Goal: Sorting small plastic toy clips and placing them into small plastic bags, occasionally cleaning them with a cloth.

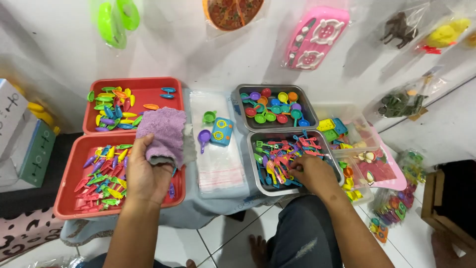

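Left hand [144,176], lower left of the frame: clenched on a purple cloth [163,131], held above the near red tray [67,201] of small coloured plastic toy pieces. Right hand [310,173], centre right: fingers dipped into the near metal tray [258,183] of toy utensils; whether they grasp a piece cannot be told. Between the trays, a stack of clear plastic bags [218,168] carries a blue toy stove [221,131], a green toy cup [209,117] and a purple toy pan [203,137]
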